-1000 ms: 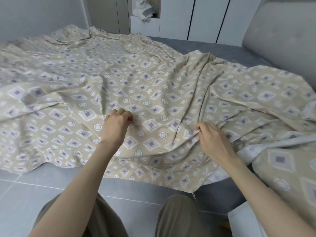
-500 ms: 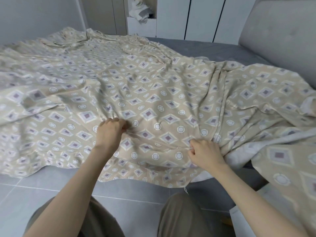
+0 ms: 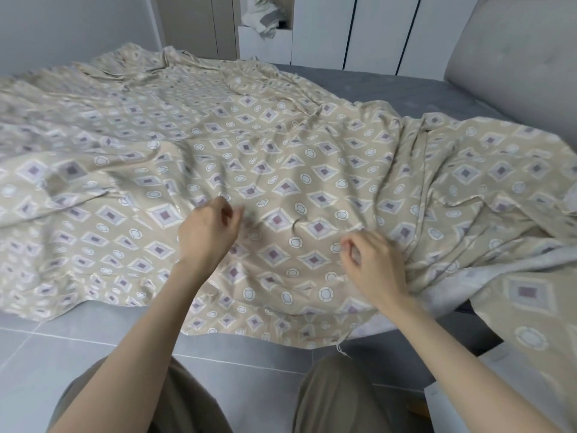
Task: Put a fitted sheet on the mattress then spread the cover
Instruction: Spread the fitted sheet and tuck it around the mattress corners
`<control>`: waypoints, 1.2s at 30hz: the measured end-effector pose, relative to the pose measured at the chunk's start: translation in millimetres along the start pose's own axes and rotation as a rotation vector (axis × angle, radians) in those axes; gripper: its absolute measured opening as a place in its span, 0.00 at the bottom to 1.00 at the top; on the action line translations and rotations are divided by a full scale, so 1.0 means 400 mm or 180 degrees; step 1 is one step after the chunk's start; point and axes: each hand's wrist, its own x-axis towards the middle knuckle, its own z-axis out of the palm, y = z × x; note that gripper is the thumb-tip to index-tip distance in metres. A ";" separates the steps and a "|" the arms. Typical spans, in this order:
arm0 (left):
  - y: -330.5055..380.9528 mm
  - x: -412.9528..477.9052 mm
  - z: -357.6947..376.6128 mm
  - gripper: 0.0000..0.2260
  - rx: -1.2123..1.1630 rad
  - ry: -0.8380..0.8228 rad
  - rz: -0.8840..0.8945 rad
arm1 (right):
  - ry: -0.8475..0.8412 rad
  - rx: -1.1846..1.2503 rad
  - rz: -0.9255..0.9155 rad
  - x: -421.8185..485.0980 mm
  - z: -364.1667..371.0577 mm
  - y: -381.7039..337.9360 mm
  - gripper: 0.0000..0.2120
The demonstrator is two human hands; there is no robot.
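The beige cover (image 3: 281, 157) with diamond and ring prints lies rumpled over most of the bed, and its near edge hangs down to the floor. Bare grey mattress (image 3: 406, 89) shows at the back right. My left hand (image 3: 206, 235) hovers just over the cover near its front edge, fingers loosely curled and blurred, with no cloth in them. My right hand (image 3: 374, 267) is beside it to the right, fingers also loosely curled and holding nothing. To the right, the cover's pale underside (image 3: 462, 279) is turned up in a fold.
A grey padded headboard (image 3: 515, 57) stands at the right. White cupboard doors (image 3: 374, 29) and a shelf with bundled cloth (image 3: 262, 20) line the back wall. Grey floor tiles (image 3: 62, 348) lie in front of the bed. A white box (image 3: 452, 404) sits at the lower right.
Both hands pinched bunched folds of the cover and drew it towards me. Now they have let go and lifted slightly, and the cloth between them lies flatter.
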 end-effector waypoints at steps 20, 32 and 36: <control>-0.175 0.110 -0.004 0.22 -0.0684 0.0619 -0.1693 | -0.1781 0.0064 -0.0385 0.430 0.234 -0.267 0.18; -0.243 0.137 -0.042 0.09 -0.0413 0.0161 -0.1353 | -0.1820 0.0110 -0.0442 0.473 0.305 -0.346 0.06; -0.284 0.133 -0.085 0.07 -0.0260 -0.0047 -0.1400 | -0.1417 0.0490 -0.0547 0.471 0.319 -0.381 0.05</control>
